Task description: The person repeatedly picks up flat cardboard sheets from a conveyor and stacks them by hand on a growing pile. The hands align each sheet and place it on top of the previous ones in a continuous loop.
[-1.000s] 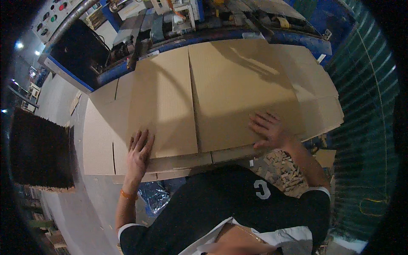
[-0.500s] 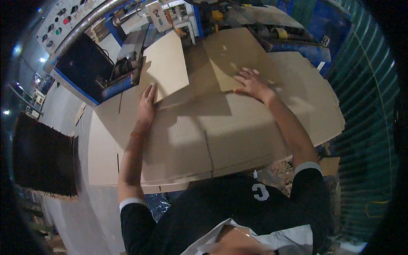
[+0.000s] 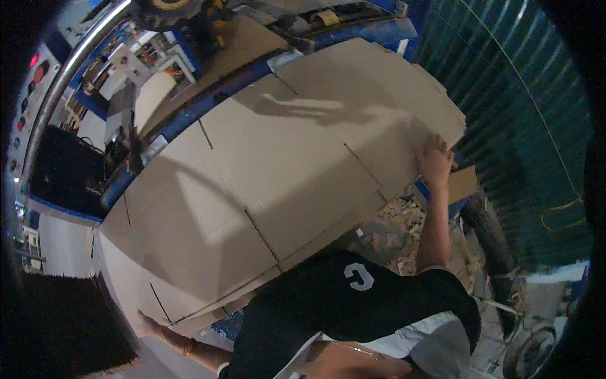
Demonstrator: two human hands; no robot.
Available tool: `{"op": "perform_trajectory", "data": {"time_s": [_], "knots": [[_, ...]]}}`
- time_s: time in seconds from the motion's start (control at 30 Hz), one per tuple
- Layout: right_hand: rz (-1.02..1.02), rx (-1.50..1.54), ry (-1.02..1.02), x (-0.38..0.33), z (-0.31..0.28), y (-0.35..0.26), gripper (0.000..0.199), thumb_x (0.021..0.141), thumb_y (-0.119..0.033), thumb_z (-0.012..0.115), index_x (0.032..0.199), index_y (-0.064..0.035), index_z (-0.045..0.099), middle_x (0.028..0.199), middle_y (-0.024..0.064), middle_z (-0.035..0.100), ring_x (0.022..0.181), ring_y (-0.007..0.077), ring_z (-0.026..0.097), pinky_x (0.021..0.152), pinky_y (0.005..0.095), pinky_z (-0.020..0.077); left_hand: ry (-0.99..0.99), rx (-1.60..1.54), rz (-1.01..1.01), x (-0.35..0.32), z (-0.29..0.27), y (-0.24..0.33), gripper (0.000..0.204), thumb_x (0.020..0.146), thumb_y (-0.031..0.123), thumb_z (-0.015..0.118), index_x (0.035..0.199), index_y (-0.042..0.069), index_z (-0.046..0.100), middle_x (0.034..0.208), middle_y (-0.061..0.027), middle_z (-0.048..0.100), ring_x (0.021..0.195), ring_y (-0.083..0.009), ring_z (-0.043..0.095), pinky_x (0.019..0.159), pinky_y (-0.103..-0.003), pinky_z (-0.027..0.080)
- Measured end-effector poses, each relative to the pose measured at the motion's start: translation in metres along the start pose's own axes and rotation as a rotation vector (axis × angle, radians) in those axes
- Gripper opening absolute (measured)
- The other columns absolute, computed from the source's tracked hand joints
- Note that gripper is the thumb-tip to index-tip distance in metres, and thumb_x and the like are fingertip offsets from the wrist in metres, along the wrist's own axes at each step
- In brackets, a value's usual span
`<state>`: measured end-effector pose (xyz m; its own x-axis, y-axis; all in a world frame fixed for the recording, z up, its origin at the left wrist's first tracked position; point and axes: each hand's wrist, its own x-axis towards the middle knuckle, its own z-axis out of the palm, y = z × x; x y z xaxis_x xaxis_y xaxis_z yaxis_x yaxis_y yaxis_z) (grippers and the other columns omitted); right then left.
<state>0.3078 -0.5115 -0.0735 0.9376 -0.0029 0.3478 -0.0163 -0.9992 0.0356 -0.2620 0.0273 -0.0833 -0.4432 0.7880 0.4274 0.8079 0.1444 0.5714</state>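
A wide, slotted brown cardboard sheet [image 3: 233, 183] lies across in front of me, on top of other sheets whose edges show along its near side. My left hand [image 3: 149, 326] is at its near left corner, closed on the edge, with most of the fingers hidden. Over at the right end, my right hand [image 3: 434, 163] grips the near edge, its fingers bent over the board. Shadows of an arm and hand fall on the sheet.
Beyond the sheet runs a blue machine beam [image 3: 233, 85]; a pale cardboard piece [image 3: 153, 101] stands behind it. A control panel [image 3: 25, 107] is at left, a dark stack [image 3: 69, 322] below it. Cardboard scraps [image 3: 404, 234] lie below; a green corrugated wall [image 3: 511, 107] rises at right.
Both hands have left the two smaller cardboard pieces near the machine and moved apart to opposite ends of the large sheet. My view has turned, and the sheet now slants across it.
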Motion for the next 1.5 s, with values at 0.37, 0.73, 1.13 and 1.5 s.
{"op": "perform_trajectory", "data": {"time_s": [0.37, 0.73, 1.13, 1.5], "knots": [[0.304, 1.77, 0.523, 0.023, -0.013, -0.036, 0.051, 0.083, -0.008, 0.055, 0.131, -0.0044, 0.038, 0.129, 0.0154, 0.046, 0.121, 0.0271, 0.041, 0.097, 0.0373, 0.0356, 0.299, -0.689, -0.187, -0.012, -0.021, -0.001, 0.059, 0.081, 0.03, 0.055, 0.128, -0.003, 0.041, 0.117, -0.0182, 0.054, 0.11, -0.0332, 0.049, 0.093, -0.05, 0.036], [-0.09, 1.274, 0.2, -0.047, -0.132, 0.018, 0.033, 0.083, -0.01, 0.058, 0.114, 0.0006, 0.051, 0.114, 0.0117, 0.055, 0.097, 0.0239, 0.056, 0.082, 0.0361, 0.0466, -0.64, -1.04, -0.011, -0.028, -0.022, -0.03, 0.034, 0.085, 0.017, 0.055, 0.113, -0.003, 0.053, 0.113, -0.0143, 0.057, 0.1, -0.026, 0.056, 0.09, -0.038, 0.042], [-1.577, 0.569, -0.028, -0.09, -0.063, -0.076, 0.04, 0.076, -0.029, 0.062, 0.115, -0.0226, 0.057, 0.126, 0.0017, 0.051, 0.115, 0.025, 0.048, 0.096, 0.0397, 0.0392, -0.87, -0.18, 1.411, -0.168, -0.068, 0.13, 0.054, 0.072, 0.001, 0.053, 0.124, 0.017, 0.053, 0.136, -0.0103, 0.041, 0.126, -0.0333, 0.036, 0.106, -0.046, 0.024], [-1.59, 0.579, -0.225, -0.039, -0.036, -0.098, 0.043, 0.083, -0.038, 0.056, 0.121, -0.0194, 0.053, 0.128, 0.0074, 0.049, 0.118, 0.0303, 0.046, 0.101, 0.0447, 0.032, -0.988, -0.146, 1.409, -0.147, -0.053, 0.145, 0.066, 0.069, -0.001, 0.057, 0.13, 0.02, 0.046, 0.14, -0.0109, 0.034, 0.13, -0.0324, 0.029, 0.108, -0.046, 0.02]]}}
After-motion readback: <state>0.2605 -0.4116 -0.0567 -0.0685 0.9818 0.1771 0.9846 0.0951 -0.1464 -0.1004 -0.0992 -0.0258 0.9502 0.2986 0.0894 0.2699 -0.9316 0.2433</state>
